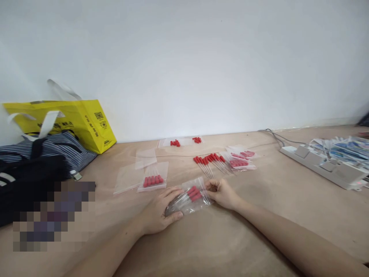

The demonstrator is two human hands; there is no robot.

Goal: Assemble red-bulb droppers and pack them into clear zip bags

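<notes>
A clear zip bag (pixel 187 207) with several red-bulbed droppers (pixel 195 193) inside lies between my hands at the table's middle. My left hand (pixel 161 211) grips its left end, thumb on the near side and fingers on the far side. At the right edge, my right hand (pixel 223 193) pinches the plastic between thumb and fingers. Just beyond, loose droppers (pixel 209 159) with red bulbs and thin pale stems lie in a fanned pile. A filled bag of droppers (pixel 152 181) rests to the left, and more filled bags (pixel 239 163) lie right of the pile.
Flat clear bags (pixel 125 179) lie at the left. Another bag with red-ended pieces (pixel 175 143) sits near the wall. A yellow shopping bag (pixel 100 127) and striped bag (pixel 77 148) stand far left. On the right are a power strip (pixel 319 165) and stacked packets (pixel 343 152).
</notes>
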